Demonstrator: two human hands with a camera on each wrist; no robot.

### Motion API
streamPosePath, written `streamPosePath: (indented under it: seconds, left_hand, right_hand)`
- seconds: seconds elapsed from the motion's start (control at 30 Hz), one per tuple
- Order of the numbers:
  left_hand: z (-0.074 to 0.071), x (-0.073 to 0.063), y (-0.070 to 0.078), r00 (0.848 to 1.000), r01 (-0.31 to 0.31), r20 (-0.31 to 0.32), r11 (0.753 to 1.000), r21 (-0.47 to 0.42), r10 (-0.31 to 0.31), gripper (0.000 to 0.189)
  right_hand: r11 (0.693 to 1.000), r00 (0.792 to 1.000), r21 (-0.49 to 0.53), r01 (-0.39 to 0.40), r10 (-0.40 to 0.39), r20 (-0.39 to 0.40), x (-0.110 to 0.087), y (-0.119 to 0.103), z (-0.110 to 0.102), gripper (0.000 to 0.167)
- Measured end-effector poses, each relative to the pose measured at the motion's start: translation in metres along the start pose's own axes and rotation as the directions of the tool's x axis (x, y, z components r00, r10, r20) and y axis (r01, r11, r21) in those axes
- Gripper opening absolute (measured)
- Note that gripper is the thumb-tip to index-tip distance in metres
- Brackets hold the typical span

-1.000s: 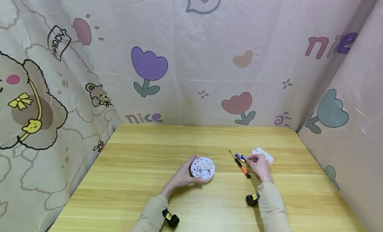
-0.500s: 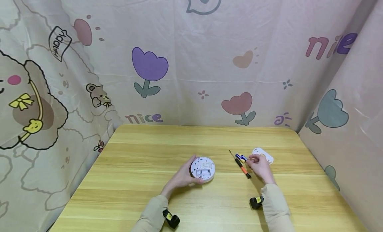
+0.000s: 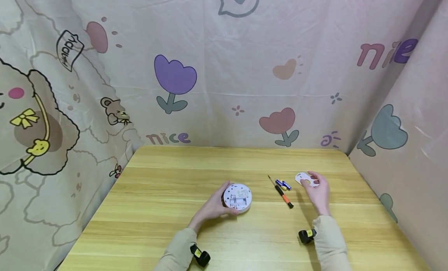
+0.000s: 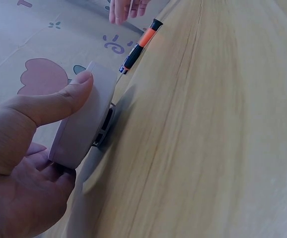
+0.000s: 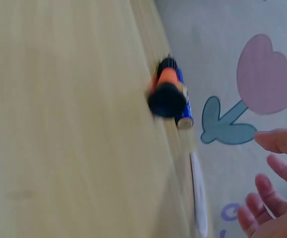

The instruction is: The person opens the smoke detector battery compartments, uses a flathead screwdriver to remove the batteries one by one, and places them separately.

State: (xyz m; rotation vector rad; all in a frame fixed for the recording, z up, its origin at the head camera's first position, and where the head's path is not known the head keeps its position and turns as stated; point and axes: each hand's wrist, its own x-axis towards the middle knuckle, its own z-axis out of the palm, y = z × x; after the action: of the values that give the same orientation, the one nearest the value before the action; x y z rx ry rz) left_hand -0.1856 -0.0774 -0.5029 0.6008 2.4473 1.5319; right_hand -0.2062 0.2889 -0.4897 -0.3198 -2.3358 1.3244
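Note:
My left hand (image 3: 212, 205) grips a round white smoke detector (image 3: 236, 196) by its left side, with the thumb along the near rim. The detector's back, with its battery bay, faces up; in the left wrist view a slotted part shows on its underside, just over the table. Over a flat white mounting plate (image 3: 300, 177) at the right is my right hand (image 3: 318, 189). Its fingers are spread, with nothing between them, and the right wrist view shows the plate (image 5: 198, 193) lying on the table apart from them.
Left of the plate lie blue batteries (image 3: 283, 184). Next to them is a screwdriver (image 3: 284, 197) with a black and orange handle. All rest on a wooden table (image 3: 175, 173), backed by a printed curtain (image 3: 224, 69). Black cameras sit on both wrists.
My right hand has moved right, from beside the batteries to above the plate, and its fingers have spread. My left hand and the smoke detector have stayed in place.

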Motion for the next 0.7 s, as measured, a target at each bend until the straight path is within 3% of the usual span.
streamPosePath:
  seconds: [0.17, 0.4, 0.7]
  left_hand:
    - [0.0, 0.0, -0.002, 1.0, 0.001, -0.003, 1.0, 0.003, -0.001, 0.117]
    - [0.001, 0.002, -0.003, 1.0, 0.0, -0.004, 1.0, -0.004, 0.0, 0.118]
    - [0.0, 0.001, -0.001, 1.0, 0.004, 0.0, 1.0, 0.0, -0.004, 0.118]
  right_hand:
    - [0.995, 0.995, -0.081, -0.066, 0.072, 0.075, 0.005, 0.011, -0.01, 0.068]
    - [0.979, 0.965, -0.19, -0.073, 0.117, 0.234, 0.016, 0.025, -0.019, 0.09]
    - [0.962, 0.923, -0.256, -0.094, 0.18, 0.34, 0.021, 0.027, -0.022, 0.098]
